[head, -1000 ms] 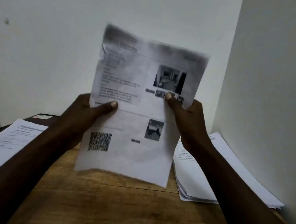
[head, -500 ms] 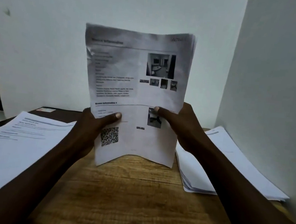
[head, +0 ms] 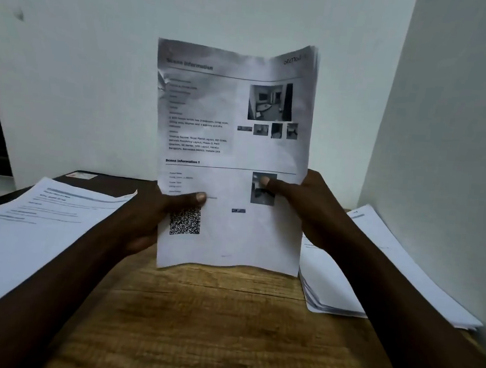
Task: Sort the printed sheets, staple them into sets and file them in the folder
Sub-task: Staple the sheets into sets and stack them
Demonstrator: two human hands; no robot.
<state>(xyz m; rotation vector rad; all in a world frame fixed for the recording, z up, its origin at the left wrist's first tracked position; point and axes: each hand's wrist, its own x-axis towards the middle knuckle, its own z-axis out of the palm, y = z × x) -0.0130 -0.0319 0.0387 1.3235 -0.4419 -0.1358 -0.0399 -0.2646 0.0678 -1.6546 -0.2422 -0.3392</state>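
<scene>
We have the wooden table (head: 221, 330) filling the lower frame. On it a loose pile of printed sheets (head: 23, 237) lies at the left edge, and a thicker, fanned pile (head: 327, 287) lies at the right against the wall. A dark flat item (head: 111, 184), possibly the folder, shows behind the left pile.

At centre frame we hold a thin bundle of printed sheets (head: 233, 153) upright. Its lower edge is at the table, though we cannot tell whether it rests there. The left hand (head: 149, 219) and right hand (head: 307, 208) pinch it low on either side. Each thumb (head: 199, 197) lies flat on the front page and the fingers are hidden behind.

We judge the bundle light, limp and slippery sheet on sheet. The top bows, and several edges splay at the upper right corner. It is best gripped by the side margins and kept firmly squared, so that no page slides before stapling.
</scene>
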